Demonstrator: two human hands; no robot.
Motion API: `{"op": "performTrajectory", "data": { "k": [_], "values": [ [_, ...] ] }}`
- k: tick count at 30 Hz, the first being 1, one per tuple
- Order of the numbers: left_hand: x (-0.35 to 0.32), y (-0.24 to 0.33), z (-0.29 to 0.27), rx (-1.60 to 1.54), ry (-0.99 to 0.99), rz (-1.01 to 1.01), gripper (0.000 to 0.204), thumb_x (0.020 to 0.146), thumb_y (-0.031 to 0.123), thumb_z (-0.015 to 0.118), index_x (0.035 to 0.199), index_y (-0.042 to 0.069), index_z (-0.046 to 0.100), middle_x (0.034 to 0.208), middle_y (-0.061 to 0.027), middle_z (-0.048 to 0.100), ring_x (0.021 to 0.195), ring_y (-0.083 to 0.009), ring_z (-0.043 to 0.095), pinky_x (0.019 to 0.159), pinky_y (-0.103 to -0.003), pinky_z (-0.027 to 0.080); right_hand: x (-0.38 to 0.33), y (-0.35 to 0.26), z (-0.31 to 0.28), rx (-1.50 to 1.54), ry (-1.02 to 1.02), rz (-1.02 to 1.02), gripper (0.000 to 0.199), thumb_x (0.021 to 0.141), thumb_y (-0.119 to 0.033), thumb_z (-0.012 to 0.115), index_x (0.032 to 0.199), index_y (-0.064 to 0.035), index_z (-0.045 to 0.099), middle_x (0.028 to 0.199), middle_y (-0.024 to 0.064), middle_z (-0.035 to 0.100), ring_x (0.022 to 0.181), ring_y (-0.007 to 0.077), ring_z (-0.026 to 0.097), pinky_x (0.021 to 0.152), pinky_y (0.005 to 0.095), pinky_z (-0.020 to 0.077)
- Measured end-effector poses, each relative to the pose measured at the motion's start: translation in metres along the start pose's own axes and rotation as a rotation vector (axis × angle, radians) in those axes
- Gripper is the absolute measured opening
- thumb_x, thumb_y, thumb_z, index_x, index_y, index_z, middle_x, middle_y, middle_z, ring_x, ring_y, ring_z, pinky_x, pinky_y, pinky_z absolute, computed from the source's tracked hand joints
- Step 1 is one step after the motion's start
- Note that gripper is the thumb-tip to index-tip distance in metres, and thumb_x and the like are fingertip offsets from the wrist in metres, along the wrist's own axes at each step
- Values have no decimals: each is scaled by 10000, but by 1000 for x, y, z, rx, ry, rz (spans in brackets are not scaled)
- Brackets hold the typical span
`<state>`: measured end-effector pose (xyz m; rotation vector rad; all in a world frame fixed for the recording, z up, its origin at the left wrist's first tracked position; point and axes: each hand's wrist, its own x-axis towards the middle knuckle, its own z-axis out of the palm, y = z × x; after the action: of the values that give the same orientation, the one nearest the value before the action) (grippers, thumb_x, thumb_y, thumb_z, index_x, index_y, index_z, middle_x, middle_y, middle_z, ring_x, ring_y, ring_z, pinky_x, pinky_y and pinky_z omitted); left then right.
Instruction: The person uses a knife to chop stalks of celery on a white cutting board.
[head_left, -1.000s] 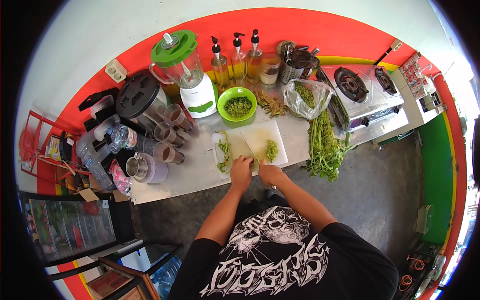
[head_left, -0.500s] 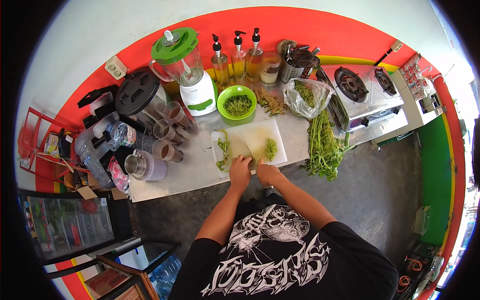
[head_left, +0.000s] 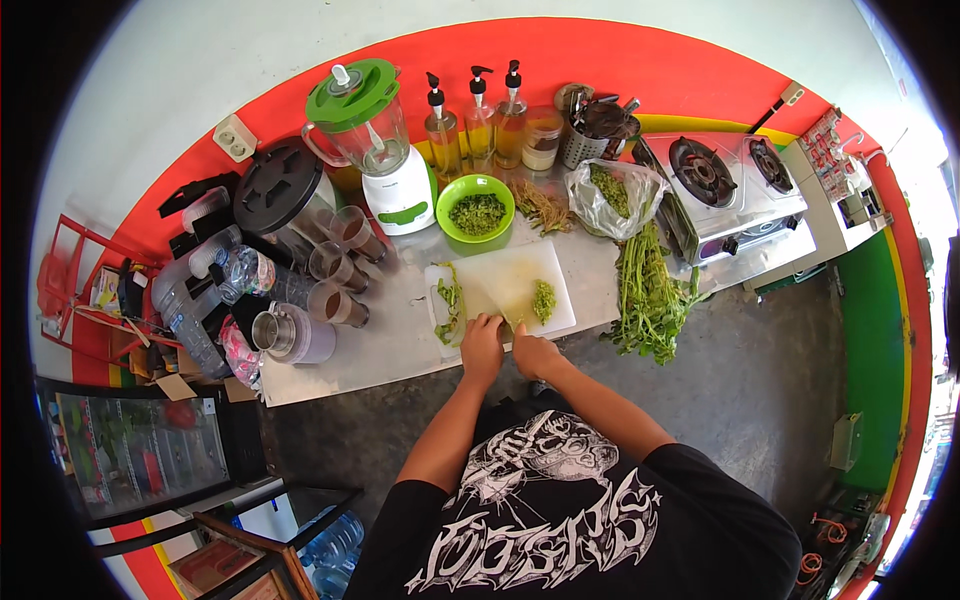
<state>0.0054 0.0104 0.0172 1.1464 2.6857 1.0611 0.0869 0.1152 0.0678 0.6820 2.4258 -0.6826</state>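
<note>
A white cutting board (head_left: 520, 262) lies near the front edge of the metal table. My right hand (head_left: 537, 355) is closed around the handle of a knife (head_left: 508, 312), whose thin blade points away from me over the board. Beside it, my left hand (head_left: 482, 348) has its fingers curled down on the board's near edge, against green stalks mostly hidden under them. To the right of the blade sits a small heap of chopped greens (head_left: 543, 300). Longer green pieces (head_left: 449, 306) lie along the board's left side.
Behind the board stand a green bowl (head_left: 480, 237) of chopped greens, a blender (head_left: 397, 190) and pump bottles (head_left: 480, 130). Right are a leafy bunch (head_left: 648, 300) overhanging the edge, a plastic bag (head_left: 640, 190) and a gas stove (head_left: 735, 205). Dark-filled cups (head_left: 340, 305) and a flask (head_left: 308, 340) stand left.
Both hands stay at the board's near edge, with the right one shifted very slightly. The whole view has moved a little; the heaps on the board look the same.
</note>
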Motion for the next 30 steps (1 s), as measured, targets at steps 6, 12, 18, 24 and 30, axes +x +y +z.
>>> {"op": "performTrajectory", "data": {
  "k": [6, 12, 18, 24, 30],
  "values": [
    [-5, -6, -2, -73, 21, 69, 106, 885, 71, 615, 974, 68, 674, 933, -118, 630, 907, -358, 589, 786, -446, 489, 3, 1, -9, 30, -55, -20, 618, 844, -48, 594, 1365, 136, 317, 1055, 318, 676, 1022, 426, 681, 852, 468, 554],
    [-9, 0, -3, 18, -8, 126, 175, 873, 43, 596, 1025, 53, 682, 956, -129, 625, 939, -351, 590, 817, -450, 502, 11, 9, 11, 42, 107, -48, 510, 856, -75, 633, 1282, 73, 396, 1042, 272, 695, 1009, 412, 691, 846, 471, 564],
    [-15, -5, -4, -28, 21, 120, 206, 867, 57, 614, 1060, 66, 685, 968, -123, 625, 961, -344, 583, 829, -465, 475, 9, 17, 17, 55, 86, -88, 524, 888, -109, 579, 1323, 94, 369, 1024, 326, 674, 990, 441, 680, 849, 511, 547],
    [-16, -3, -1, 55, 27, 12, 196, 864, 96, 651, 1052, 118, 701, 954, -80, 629, 945, -309, 590, 823, -441, 413, 0, 46, 33, 119, 206, 1, 432, 890, -150, 590, 1217, 66, 408, 1000, 354, 663, 956, 499, 664, 860, 564, 523],
    [-5, 2, 10, -64, -3, 103, 157, 858, 80, 653, 1002, 103, 712, 925, -79, 635, 937, -312, 591, 829, -446, 437, -16, 50, 11, 212, 216, -46, 370, 882, -161, 591, 1138, 38, 413, 937, 347, 664, 932, 517, 654, 832, 580, 521]
  ]
}}
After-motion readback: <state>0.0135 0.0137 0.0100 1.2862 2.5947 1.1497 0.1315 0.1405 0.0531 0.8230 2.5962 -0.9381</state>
